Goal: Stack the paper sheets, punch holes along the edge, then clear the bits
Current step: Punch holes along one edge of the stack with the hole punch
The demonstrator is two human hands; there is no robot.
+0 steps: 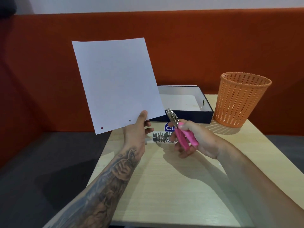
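My left hand (137, 129) pinches the lower edge of the white paper sheets (115, 83) and holds them upright above the table's far left corner. Two punched holes show along the bottom edge, one near the left corner and one beside my thumb. My right hand (194, 142) grips the pink handles of a hole punch (180, 129). Its metal jaws point up, just right of the paper's lower right corner, not touching it.
A small grey-bristled brush (162, 137) lies on the wooden table (172, 186) between my hands. An open dark-blue box (185, 102) stands behind, an orange mesh basket (241, 99) at the far right. An orange sofa back runs behind the table.
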